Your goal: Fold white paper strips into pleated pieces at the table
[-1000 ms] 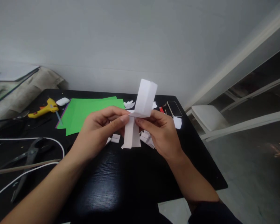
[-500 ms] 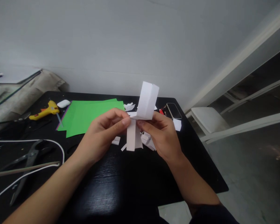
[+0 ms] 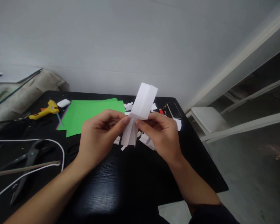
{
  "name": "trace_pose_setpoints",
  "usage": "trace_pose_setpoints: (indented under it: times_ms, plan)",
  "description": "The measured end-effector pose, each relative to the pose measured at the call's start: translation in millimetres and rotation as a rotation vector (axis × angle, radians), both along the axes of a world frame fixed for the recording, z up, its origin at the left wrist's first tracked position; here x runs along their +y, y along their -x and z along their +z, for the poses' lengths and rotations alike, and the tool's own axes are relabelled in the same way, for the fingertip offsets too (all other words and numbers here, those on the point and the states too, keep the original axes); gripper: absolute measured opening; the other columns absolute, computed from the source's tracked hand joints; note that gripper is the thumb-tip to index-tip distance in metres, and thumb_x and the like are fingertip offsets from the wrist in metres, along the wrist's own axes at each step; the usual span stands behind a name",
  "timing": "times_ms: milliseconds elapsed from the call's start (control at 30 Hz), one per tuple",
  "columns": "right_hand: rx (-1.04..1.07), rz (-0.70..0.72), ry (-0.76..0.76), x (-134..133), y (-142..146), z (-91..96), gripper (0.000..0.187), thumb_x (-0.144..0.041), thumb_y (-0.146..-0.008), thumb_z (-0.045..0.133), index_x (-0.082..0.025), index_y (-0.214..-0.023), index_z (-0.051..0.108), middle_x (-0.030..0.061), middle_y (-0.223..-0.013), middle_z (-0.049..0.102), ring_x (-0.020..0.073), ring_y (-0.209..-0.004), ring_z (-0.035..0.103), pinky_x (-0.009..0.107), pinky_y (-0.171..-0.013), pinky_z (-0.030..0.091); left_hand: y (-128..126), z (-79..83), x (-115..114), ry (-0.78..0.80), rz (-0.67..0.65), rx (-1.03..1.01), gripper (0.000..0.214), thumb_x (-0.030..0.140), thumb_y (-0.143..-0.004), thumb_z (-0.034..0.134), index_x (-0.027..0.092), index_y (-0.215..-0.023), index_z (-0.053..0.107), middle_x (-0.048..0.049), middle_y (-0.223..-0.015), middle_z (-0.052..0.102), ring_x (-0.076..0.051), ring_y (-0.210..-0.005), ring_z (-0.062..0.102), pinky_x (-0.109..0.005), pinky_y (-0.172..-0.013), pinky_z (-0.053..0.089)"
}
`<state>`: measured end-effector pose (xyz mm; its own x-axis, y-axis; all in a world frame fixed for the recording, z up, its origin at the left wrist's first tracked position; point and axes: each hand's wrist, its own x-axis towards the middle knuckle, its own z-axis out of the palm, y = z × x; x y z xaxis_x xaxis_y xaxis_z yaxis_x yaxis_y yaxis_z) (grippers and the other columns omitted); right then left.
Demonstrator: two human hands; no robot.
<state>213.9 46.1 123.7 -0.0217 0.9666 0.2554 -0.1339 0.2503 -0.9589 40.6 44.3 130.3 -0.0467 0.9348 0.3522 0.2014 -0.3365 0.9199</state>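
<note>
A folded white paper piece [image 3: 143,101] is held up over the table between my two hands. Its upper part leans to the right with a crease along its length, and a lower flap hangs beneath my fingertips. My left hand [image 3: 100,133] pinches the narrow middle from the left, thumb in front. From the right, my right hand [image 3: 162,132] pinches the same middle, its thumb almost meeting the left one. The fingers behind the paper are partly hidden. White paper scraps [image 3: 147,140] lie on the table behind and below the hands.
On the black table [image 3: 140,180] are green sheets [image 3: 91,116], a yellow glue gun [image 3: 48,110], a white rounded object [image 3: 63,103], pliers [image 3: 29,160], a white cable [image 3: 58,144] and a phone [image 3: 174,110]. A wall stands behind; a white stool [image 3: 206,119] is at right.
The upper part of the paper has tilted further right and its lower flap has swung left and spread. My left hand has shifted slightly; both hands keep their pinch.
</note>
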Motion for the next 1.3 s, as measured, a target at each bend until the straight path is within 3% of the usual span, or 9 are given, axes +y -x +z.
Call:
trace_pose_setpoints:
  times_ms: [300,933,1133,1300]
  plan:
    - [0.015,0.065,0.028,1.6,-0.2,0.3,0.019,-0.031,-0.079,0.088,-0.026,-0.096,0.080,0.0017,-0.095,0.081,0.0203,-0.092,0.078,0.038,-0.089,0.066,-0.2,-0.7,0.3,-0.030,-0.002,0.022,0.005,0.022,-0.088,0.076,0.021,-0.084,0.076,0.0018,-0.073,0.075,-0.012,-0.062,0.068,-0.020,-0.054,0.054]
    - [-0.026,-0.002,0.038,0.2,0.1,1.0,0.015,-0.030,-0.076,0.089,-0.026,-0.089,0.083,0.0020,-0.091,0.082,0.0217,-0.086,0.078,0.039,-0.084,0.067,-0.1,1.6,0.5,0.018,-0.011,0.000,0.007,0.024,-0.087,0.078,0.021,-0.082,0.076,0.0013,-0.071,0.076,-0.014,-0.062,0.070,-0.021,-0.055,0.056]
    - [-0.031,-0.029,0.020,-0.8,1.8,1.9,0.013,-0.031,-0.077,0.089,-0.026,-0.088,0.083,0.0019,-0.089,0.082,0.0216,-0.085,0.078,0.038,-0.081,0.067,1.4,-1.0,1.9,0.009,-0.124,-0.015,0.008,0.027,-0.088,0.077,0.020,-0.085,0.074,-0.0003,-0.074,0.075,-0.015,-0.065,0.070,-0.023,-0.059,0.057]
    - [-0.024,-0.032,0.020,-0.8,2.5,1.4,0.012,-0.030,-0.077,0.089,-0.025,-0.087,0.083,0.0014,-0.085,0.081,0.0201,-0.079,0.077,0.036,-0.075,0.067,3.0,-0.3,2.6,0.016,-0.138,0.010,0.009,0.027,-0.089,0.076,0.020,-0.084,0.074,0.0004,-0.073,0.074,-0.013,-0.064,0.068,-0.021,-0.058,0.055]
